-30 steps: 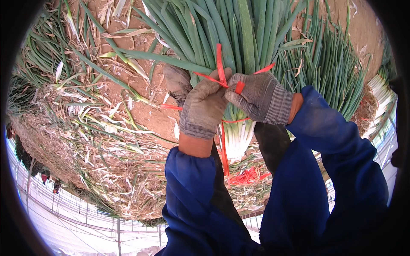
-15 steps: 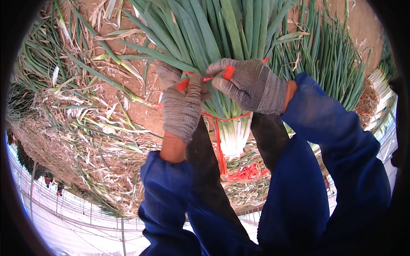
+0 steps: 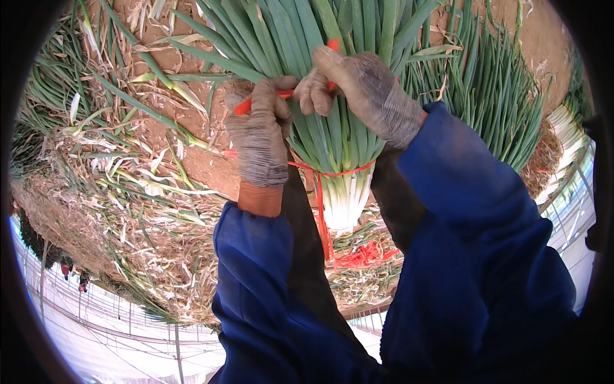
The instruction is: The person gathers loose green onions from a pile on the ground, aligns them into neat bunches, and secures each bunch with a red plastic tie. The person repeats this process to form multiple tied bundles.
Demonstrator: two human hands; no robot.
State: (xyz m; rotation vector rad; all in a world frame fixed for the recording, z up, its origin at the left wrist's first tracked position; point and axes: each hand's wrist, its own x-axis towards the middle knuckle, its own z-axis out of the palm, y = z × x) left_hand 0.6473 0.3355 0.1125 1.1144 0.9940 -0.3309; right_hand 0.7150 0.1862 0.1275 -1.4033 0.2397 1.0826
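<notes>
A large bundle of green onions point(image 3: 345, 150) lies in front of me, its white root ends toward me between my legs. One red tie point(image 3: 348, 173) circles it just above the white part. Higher up, over the green leaves, both gloved hands grip a red plastic strap point(image 3: 283, 94). My left hand point(image 3: 259, 125), in a grey knit glove, is closed on the strap at the bundle's left side. My right hand point(image 3: 364, 89), gloved the same way, pinches the strap over the middle of the leaves. Part of the strap is hidden behind the fingers.
Loose red straps point(image 3: 364, 256) lie on the ground near my legs. More green onions point(image 3: 486, 96) lie at the right, and another pile point(image 3: 54, 96) at the far left. Dry leaf scraps point(image 3: 147, 185) litter the soil. White-rooted bundles point(image 3: 566, 137) stand at the far right.
Both hands have moved a little up and away along the leaves, still on the red strap. My right hand has turned, and more strap shows between the hands.
</notes>
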